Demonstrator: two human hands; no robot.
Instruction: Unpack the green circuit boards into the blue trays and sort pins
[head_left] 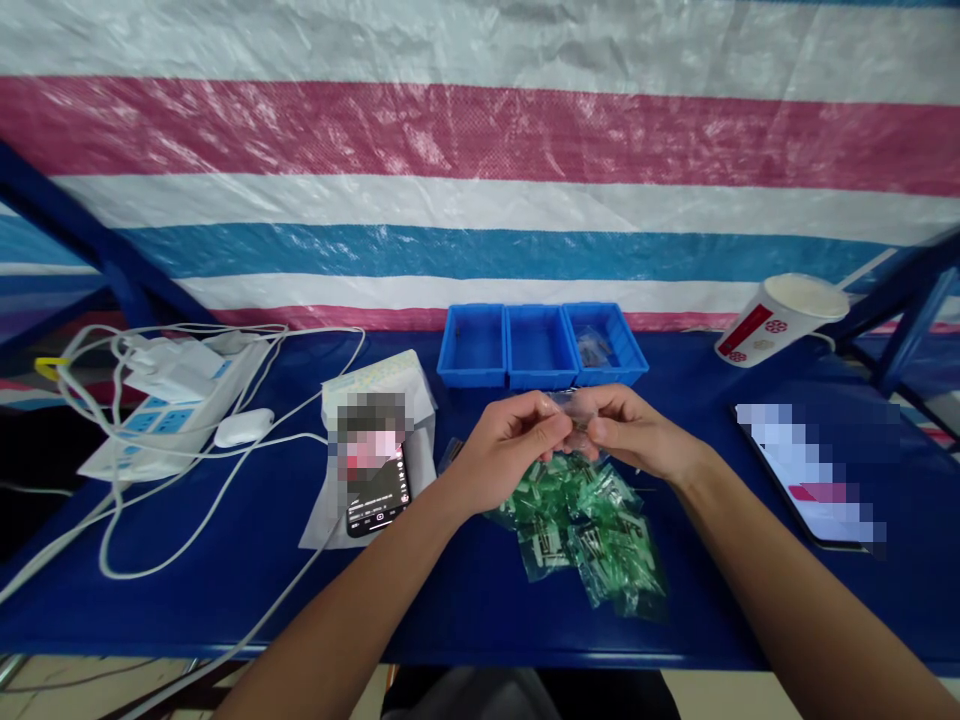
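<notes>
My left hand [504, 450] and my right hand [646, 430] meet above the middle of the blue table, both closed on a small clear plastic bag [576, 408]. Something small and dark shows in the bag between my fingertips, too small to make out. Right below and in front of my hands lies a pile of clear bags with green and metallic pieces [592, 530]. Behind my hands stand three blue bins side by side; the left bin [472, 345] and middle bin [540, 345] show bare bottoms, and small bags [594, 347] lie in the right one.
A phone [379, 490] leans on a tissue pack [382, 385] at the left. Beyond it are a power strip [161, 425] and tangled white cables. A paper cup [780, 318] and another phone [810, 480] are at the right. Striped sheeting [480, 130] hangs behind.
</notes>
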